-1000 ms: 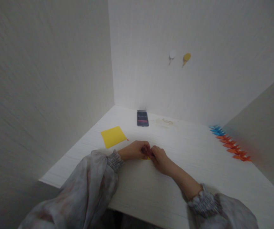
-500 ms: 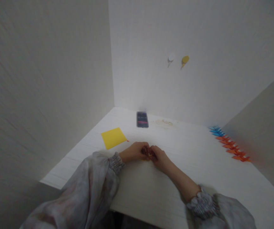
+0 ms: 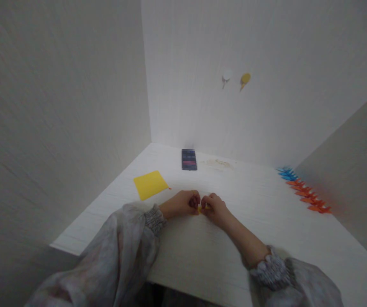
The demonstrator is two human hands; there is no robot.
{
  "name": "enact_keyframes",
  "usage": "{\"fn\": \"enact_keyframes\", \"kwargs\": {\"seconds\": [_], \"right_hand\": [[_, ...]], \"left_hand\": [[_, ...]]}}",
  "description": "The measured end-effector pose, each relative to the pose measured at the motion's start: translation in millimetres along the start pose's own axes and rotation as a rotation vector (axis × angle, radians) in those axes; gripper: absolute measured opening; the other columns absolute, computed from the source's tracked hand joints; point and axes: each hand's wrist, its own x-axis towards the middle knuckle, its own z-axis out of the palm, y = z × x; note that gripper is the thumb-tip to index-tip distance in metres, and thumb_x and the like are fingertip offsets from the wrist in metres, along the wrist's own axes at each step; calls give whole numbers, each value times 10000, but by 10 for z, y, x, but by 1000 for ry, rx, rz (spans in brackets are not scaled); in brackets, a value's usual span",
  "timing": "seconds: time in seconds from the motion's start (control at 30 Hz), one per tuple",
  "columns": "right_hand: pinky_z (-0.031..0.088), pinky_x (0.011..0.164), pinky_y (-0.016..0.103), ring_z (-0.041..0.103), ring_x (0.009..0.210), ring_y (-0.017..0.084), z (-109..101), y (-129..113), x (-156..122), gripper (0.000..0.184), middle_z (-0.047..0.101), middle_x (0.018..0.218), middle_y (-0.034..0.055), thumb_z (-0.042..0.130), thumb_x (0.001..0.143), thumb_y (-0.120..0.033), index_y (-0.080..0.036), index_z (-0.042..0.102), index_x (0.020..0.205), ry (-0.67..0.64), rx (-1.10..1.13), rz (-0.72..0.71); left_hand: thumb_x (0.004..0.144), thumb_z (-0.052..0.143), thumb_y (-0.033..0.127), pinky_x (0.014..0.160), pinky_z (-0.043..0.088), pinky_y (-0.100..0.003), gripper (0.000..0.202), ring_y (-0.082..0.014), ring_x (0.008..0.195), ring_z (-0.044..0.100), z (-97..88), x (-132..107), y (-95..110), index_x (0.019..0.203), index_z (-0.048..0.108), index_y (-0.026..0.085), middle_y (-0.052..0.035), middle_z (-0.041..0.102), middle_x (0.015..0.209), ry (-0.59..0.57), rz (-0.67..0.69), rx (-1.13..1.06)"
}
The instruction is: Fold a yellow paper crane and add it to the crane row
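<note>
Yellow, paper-like material shows in a thin strip between the two hands, near the middle of the tabletop (image 3: 266, 238); this small yellow piece (image 3: 200, 210) is mostly hidden, so its shape and folds cannot be made out. The left hand (image 3: 183, 202) has its fingers curled and closed on one side of it, and the right hand (image 3: 217, 209) pinches the other side, the fingertips just apart. Gripping from both sides probably suits something so little, since each hand can steady what the other works. Both hands are low, near the surface, which likely gives them support. To their left lies a flat yellow sheet (image 3: 150, 185), within easy reach yet out from under the forearm, with an orange scrap (image 3: 169, 188) just beside its corner. Beyond the hands a dark, blurred-out object (image 3: 189, 160) lies near the back wall (image 3: 196, 94), left of a pale brownish mark (image 3: 220, 163). Far right, blue folded pieces (image 3: 287, 173) and orange folded pieces (image 3: 309, 197) form one close row beside the right-hand wall (image 3: 356, 170), presumably kept there so the arms don't brush them. Higher up, a white hook (image 3: 226, 76) and a yellow hook (image 3: 245, 79) are fixed side by side.
</note>
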Motion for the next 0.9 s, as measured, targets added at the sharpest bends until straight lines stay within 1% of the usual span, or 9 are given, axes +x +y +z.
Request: {"fn": "enact_keyframes", "kwargs": {"seconds": [0.2,0.43,0.53,0.63,0.73,0.77,0.8,0.83,0.9], "right_hand": [[321,589,224,441,670,120,16,139,50,58,458,713,-7,593,644,-153,-179,549,671,-14,97,-89],[349,586,223,437,657,118,-30,174,43,93,458,705,-5,563,621,-84,-167,523,637,-34,172,-135],[358,576,219,428,635,111,-67,194,32,112,449,693,-7,546,609,-54,-161,513,618,-44,229,-158],[360,565,210,429,629,103,-121,222,20,122,458,702,-8,531,604,-39,-159,515,623,-86,306,-186],[338,510,201,417,575,94,-145,222,9,34,454,643,-23,522,675,-136,-162,521,697,-155,440,-125],[319,479,198,400,541,90,-137,208,8,40,436,599,-33,523,700,-200,-163,517,714,-169,472,-78],[300,455,196,383,515,88,-122,188,7,111,415,563,-42,534,706,-271,-163,510,709,-161,477,-31],[287,443,196,373,503,87,-102,161,9,178,404,544,-45,549,695,-336,-164,505,684,-126,456,7],[293,464,203,391,535,96,-57,95,15,248,430,572,-30,605,633,-392,-167,500,623,-9,335,56]], "left_hand": [[602,606,141,588,400,-217,224,-98,622,510,-22,-20,63,795,492,152,15,547,677,-18,11,28],[594,605,110,630,412,-227,268,-106,672,517,-55,-9,14,828,483,156,4,553,727,-72,42,23],[590,605,99,635,413,-231,288,-107,674,516,-67,-6,6,842,479,155,2,551,731,-92,35,3],[582,605,84,632,413,-230,298,-106,673,516,-68,-4,3,845,484,154,3,547,732,-89,14,-18],[570,614,81,618,412,-230,299,-106,662,516,-61,1,-1,833,488,151,6,546,720,-81,0,-30],[568,617,83,612,411,-230,300,-105,656,516,-59,3,-1,831,489,150,8,546,713,-81,-4,-35],[569,617,86,607,410,-229,297,-105,649,515,-57,5,-1,829,489,148,10,545,706,-82,-5,-40],[572,616,91,604,409,-229,292,-104,645,515,-56,6,-1,829,490,148,11,545,699,-81,-5,-41],[578,616,105,605,407,-229,283,-105,643,515,-56,7,0,828,489,147,11,547,692,-76,2,-33]]}}
